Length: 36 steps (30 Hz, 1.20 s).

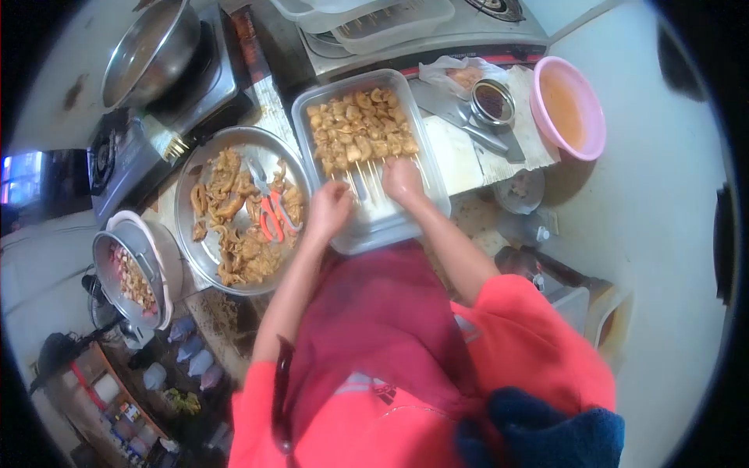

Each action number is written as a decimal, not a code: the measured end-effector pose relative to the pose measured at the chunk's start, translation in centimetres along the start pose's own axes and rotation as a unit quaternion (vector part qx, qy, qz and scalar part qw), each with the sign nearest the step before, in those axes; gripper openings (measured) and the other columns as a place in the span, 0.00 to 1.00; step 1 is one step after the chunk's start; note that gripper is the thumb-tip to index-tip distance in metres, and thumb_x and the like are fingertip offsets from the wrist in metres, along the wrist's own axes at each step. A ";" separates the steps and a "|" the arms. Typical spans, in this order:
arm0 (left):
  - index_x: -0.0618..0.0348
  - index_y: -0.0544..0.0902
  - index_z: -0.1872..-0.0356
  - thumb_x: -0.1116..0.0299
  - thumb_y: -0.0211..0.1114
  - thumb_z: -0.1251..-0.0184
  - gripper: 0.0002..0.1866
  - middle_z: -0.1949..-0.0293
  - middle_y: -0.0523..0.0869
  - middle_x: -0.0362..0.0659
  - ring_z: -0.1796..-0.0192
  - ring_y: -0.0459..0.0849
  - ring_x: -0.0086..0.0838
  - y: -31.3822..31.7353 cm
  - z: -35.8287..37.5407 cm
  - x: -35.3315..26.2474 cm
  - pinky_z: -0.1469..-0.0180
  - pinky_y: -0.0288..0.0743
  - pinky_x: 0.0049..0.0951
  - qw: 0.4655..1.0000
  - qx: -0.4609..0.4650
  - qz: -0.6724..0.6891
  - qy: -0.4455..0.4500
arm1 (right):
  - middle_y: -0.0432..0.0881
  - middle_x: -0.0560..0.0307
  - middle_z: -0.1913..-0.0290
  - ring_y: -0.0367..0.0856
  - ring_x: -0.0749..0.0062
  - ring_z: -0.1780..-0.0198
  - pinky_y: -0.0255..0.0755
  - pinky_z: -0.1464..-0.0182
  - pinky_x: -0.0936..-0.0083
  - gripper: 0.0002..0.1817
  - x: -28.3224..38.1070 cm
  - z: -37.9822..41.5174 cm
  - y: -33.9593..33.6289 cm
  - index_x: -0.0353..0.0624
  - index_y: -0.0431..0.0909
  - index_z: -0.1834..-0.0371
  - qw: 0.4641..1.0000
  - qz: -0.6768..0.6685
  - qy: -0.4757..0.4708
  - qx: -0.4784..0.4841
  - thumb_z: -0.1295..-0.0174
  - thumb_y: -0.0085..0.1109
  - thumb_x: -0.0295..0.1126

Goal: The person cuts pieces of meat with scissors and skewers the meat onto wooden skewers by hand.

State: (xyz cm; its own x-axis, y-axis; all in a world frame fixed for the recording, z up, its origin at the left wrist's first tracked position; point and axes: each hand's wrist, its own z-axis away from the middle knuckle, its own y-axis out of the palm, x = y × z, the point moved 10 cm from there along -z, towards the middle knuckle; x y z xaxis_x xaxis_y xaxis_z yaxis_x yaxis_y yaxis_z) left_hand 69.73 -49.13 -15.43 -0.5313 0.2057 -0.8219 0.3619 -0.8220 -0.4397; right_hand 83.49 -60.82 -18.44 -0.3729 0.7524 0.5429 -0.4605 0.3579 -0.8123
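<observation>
A clear plastic container [303, 129] holds rows of brown meat-chunk skewers [363, 129], their bare sticks pointing toward me. My left hand [331, 205] is closed at the container's near left side, its fingertips at a stick end of the leftmost skewers. Over the near right part, my right hand [403, 180] is closed around stick ends just below the meat; its fingers hide part of them. Left of the container, a round metal tray [204, 248] carries loose cooked meat pieces [253, 253]. Orange-handled scissors [270, 214] lie on that meat.
A cleaver [445, 105], a small metal bowl of dark contents [493, 101] and a pink basin of orange-brown liquid [599, 117] stand on the right. Stoves [207, 78] and a large metal bowl [129, 74] are back left. A colander [105, 249] sits left of the tray.
</observation>
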 end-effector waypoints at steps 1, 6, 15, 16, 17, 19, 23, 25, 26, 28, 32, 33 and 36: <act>0.72 0.77 0.62 0.73 0.58 0.44 0.11 0.71 0.82 0.59 0.67 0.83 0.45 0.4 -0.7 -1.2 0.64 0.77 0.37 0.995 -0.020 -0.089 0.037 | 0.79 0.36 0.71 0.80 0.44 0.66 0.73 0.62 0.56 0.11 -0.1 -0.2 0.5 0.34 0.79 0.75 1.000 0.002 -0.006 0.009 0.47 0.46 0.29; 0.72 0.77 0.74 0.71 0.58 0.45 0.10 0.72 0.80 0.65 0.66 0.80 0.55 1.1 -1.9 -3.0 0.61 0.74 0.46 0.945 -0.043 -0.321 0.051 | 0.78 0.36 0.71 0.77 0.42 0.66 0.70 0.61 0.52 0.12 0.7 1.2 -1.5 0.35 0.76 0.75 0.999 -0.022 0.011 0.037 0.43 0.49 0.33; 0.72 0.79 0.76 0.70 0.58 0.45 0.11 0.78 0.80 0.62 0.69 0.83 0.51 4.0 -4.6 1.1 0.65 0.77 0.41 0.991 -0.001 -0.123 -0.046 | 0.79 0.38 0.68 0.78 0.44 0.63 0.71 0.60 0.54 0.11 1.6 1.5 -2.9 0.37 0.76 0.72 0.999 -0.051 0.000 -0.004 0.44 0.50 0.34; 0.72 0.79 0.76 0.70 0.58 0.45 0.11 0.78 0.80 0.62 0.69 0.83 0.50 4.2 -4.9 2.1 0.65 0.77 0.40 0.994 0.005 -0.075 -0.079 | 0.79 0.39 0.69 0.78 0.43 0.64 0.72 0.62 0.54 0.11 1.9 1.4 -2.3 0.37 0.78 0.73 0.999 -0.046 -0.005 0.015 0.46 0.51 0.33; 0.72 0.79 0.77 0.70 0.57 0.45 0.11 0.78 0.80 0.61 0.70 0.83 0.49 4.4 -5.0 2.8 0.65 0.77 0.40 0.994 0.007 -0.046 -0.097 | 0.80 0.39 0.70 0.79 0.43 0.65 0.73 0.63 0.55 0.10 2.2 1.3 -1.7 0.37 0.79 0.74 0.998 -0.042 -0.009 0.036 0.48 0.51 0.32; 0.71 0.79 0.77 0.70 0.57 0.45 0.11 0.78 0.81 0.60 0.71 0.84 0.47 4.6 -4.8 2.7 0.66 0.77 0.39 0.991 0.010 0.015 -0.132 | 0.80 0.39 0.71 0.80 0.43 0.67 0.73 0.64 0.55 0.10 2.8 1.7 -0.3 0.37 0.79 0.76 0.997 -0.018 -0.008 0.078 0.50 0.53 0.33; 0.69 0.79 0.77 0.70 0.56 0.45 0.11 0.78 0.81 0.58 0.74 0.83 0.44 4.0 -4.6 2.4 0.67 0.77 0.38 0.993 -0.015 -0.032 -0.113 | 0.80 0.38 0.72 0.80 0.45 0.67 0.73 0.64 0.55 0.10 3.4 1.9 1.0 0.37 0.80 0.77 0.992 0.004 -0.023 0.126 0.52 0.55 0.33; 0.68 0.80 0.77 0.70 0.56 0.46 0.10 0.78 0.81 0.57 0.75 0.83 0.44 3.7 -4.8 2.4 0.66 0.77 0.38 0.993 -0.029 -0.095 -0.058 | 0.80 0.38 0.72 0.80 0.45 0.67 0.73 0.65 0.55 0.10 3.2 1.8 1.6 0.37 0.80 0.76 0.992 0.012 -0.028 0.120 0.53 0.56 0.33; 0.68 0.79 0.78 0.69 0.57 0.46 0.11 0.79 0.81 0.56 0.76 0.83 0.41 3.9 -4.8 2.8 0.68 0.77 0.38 0.994 -0.029 -0.091 -0.055 | 0.80 0.38 0.72 0.80 0.45 0.67 0.73 0.65 0.55 0.10 3.0 1.8 1.8 0.37 0.80 0.76 0.993 0.016 -0.029 0.116 0.53 0.56 0.33; 0.68 0.78 0.80 0.68 0.58 0.47 0.12 0.81 0.80 0.54 0.77 0.82 0.35 4.1 -4.9 2.6 0.71 0.76 0.37 0.995 -0.030 -0.081 -0.046 | 0.80 0.38 0.72 0.80 0.45 0.67 0.73 0.65 0.55 0.09 3.3 1.7 1.9 0.37 0.80 0.76 0.990 0.013 -0.058 0.124 0.53 0.56 0.33; 0.69 0.79 0.77 0.67 0.57 0.45 0.13 0.80 0.81 0.54 0.76 0.83 0.36 3.2 -4.1 0.3 0.70 0.76 0.37 0.986 -0.053 -0.155 -0.021 | 0.79 0.40 0.70 0.79 0.46 0.66 0.72 0.63 0.55 0.08 5.3 2.5 -0.9 0.37 0.77 0.77 0.981 0.008 -0.082 0.177 0.48 0.53 0.30; 0.69 0.80 0.76 0.67 0.57 0.44 0.13 0.80 0.81 0.53 0.76 0.83 0.35 2.7 -3.7 -0.8 0.71 0.76 0.35 0.988 -0.023 -0.144 -0.042 | 0.79 0.39 0.70 0.79 0.45 0.65 0.71 0.62 0.55 0.09 4.5 2.4 -1.5 0.37 0.77 0.77 0.989 0.001 -0.066 0.130 0.47 0.53 0.31; 0.69 0.80 0.68 0.67 0.56 0.40 0.13 0.78 0.82 0.50 0.76 0.83 0.30 1.4 -3.1 -0.8 0.73 0.76 0.30 0.994 -0.014 -0.104 -0.027 | 0.79 0.38 0.67 0.78 0.45 0.64 0.72 0.60 0.57 0.11 1.8 2.2 -3.7 0.37 0.78 0.72 0.998 0.005 -0.044 0.044 0.43 0.51 0.33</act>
State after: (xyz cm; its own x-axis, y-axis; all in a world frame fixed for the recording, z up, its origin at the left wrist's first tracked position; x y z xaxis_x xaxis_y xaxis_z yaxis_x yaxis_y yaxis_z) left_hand 73.07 -48.83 -16.51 -0.6372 0.3403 -0.6915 0.2606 -0.7493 -0.6088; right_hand 82.72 -62.00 -14.02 -0.4449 0.7031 0.5547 -0.5237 0.2982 -0.7980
